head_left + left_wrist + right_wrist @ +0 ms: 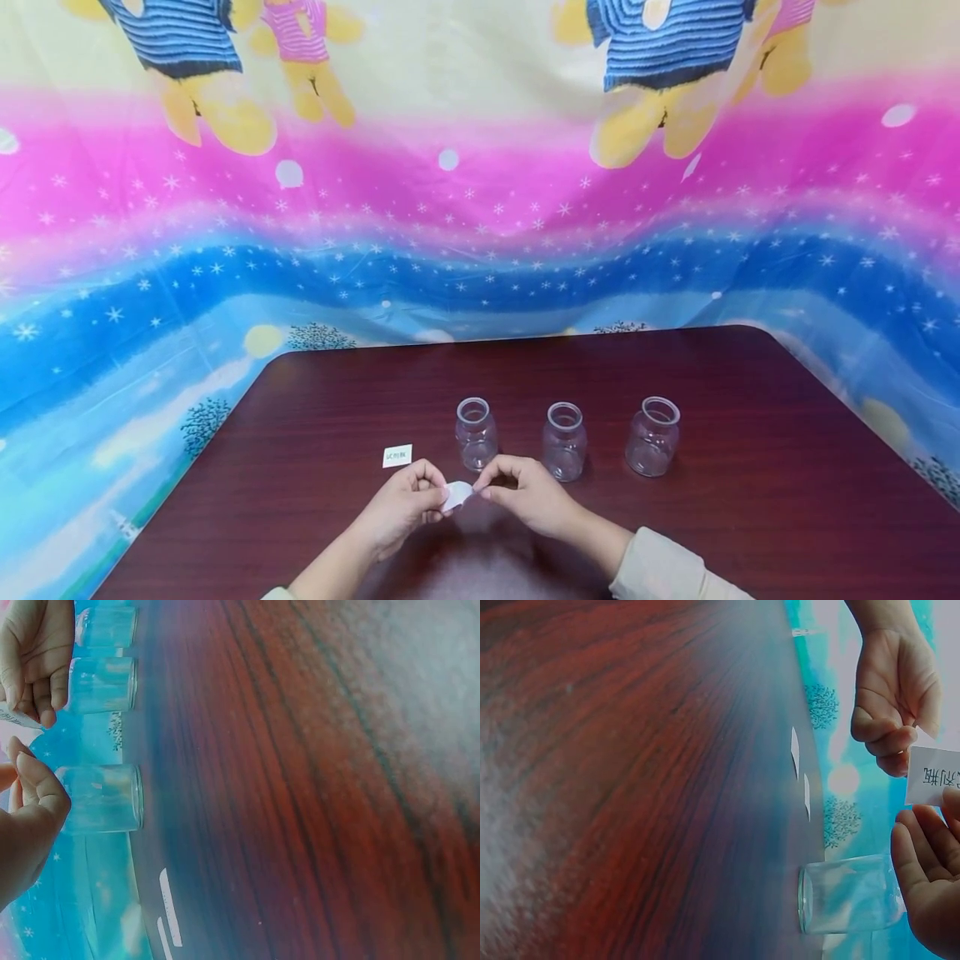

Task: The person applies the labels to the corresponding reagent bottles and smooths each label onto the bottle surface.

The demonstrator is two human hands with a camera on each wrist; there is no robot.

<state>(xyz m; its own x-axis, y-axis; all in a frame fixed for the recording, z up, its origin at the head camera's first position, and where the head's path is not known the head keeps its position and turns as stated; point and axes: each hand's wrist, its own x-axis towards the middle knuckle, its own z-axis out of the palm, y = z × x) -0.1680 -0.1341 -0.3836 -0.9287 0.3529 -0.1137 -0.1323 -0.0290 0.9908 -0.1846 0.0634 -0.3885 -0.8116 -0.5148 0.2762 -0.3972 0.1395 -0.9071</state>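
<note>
Above the table's front part, my left hand (401, 504) pinches a small white paper label (456, 497) between thumb and fingers. My right hand (536, 500) pinches the label's right edge with thumb and forefinger. Dark printed characters show on the label (928, 777) in the right wrist view, and the paper looks curved in the head view. Just beyond the hands stand three clear glass jars, upright with open mouths: a left jar (477, 437), a middle jar (564, 446) and a right jar (652, 442).
A white label with green print (397, 456) lies on the dark red-brown table (360, 400), left of the jars. From low down, the left wrist view shows white paper slips (170, 907) there. A patterned cloth (480, 217) hangs behind the table.
</note>
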